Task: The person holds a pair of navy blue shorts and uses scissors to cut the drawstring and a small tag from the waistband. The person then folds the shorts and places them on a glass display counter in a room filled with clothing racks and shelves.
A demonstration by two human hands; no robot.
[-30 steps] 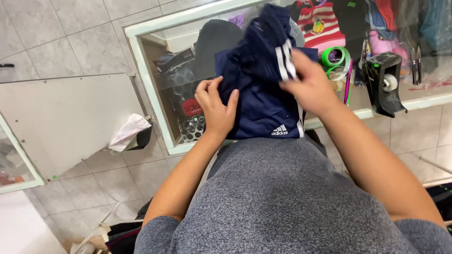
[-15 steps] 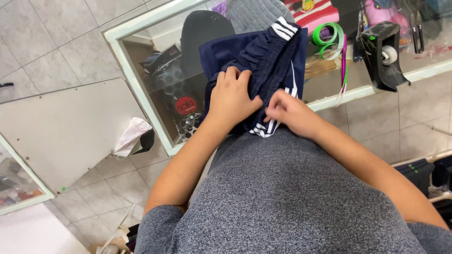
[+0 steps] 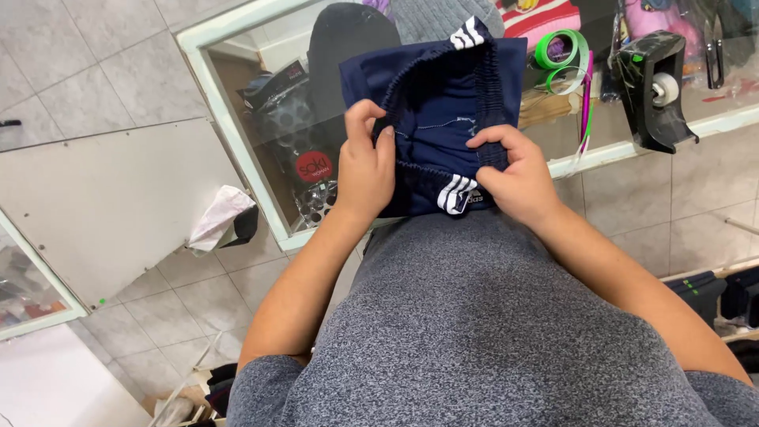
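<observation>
A folded pair of navy shorts [image 3: 439, 95] with white side stripes and an elastic waistband lies on the glass counter [image 3: 237, 134] right in front of my body. My left hand [image 3: 365, 162] pinches the waistband on the left side, fingers curled over the fabric edge. My right hand [image 3: 510, 170] grips the waistband on the right, thumb on top, close to the white stripes at the near edge. Both forearms reach forward over my grey shirt.
A black tape dispenser [image 3: 652, 87] stands on the counter at the right. Rolls of green tape [image 3: 561, 55] lie beside the shorts. A black cap [image 3: 340, 39] and packaged goods show under the glass. A crumpled white cloth [image 3: 217, 217] sits by a grey panel [image 3: 103, 198] at left.
The shorts were bundled under both hands near my body. Now they lie flatter, waistband spread apart, with one hand on each side of it. The camera has tilted slightly.
</observation>
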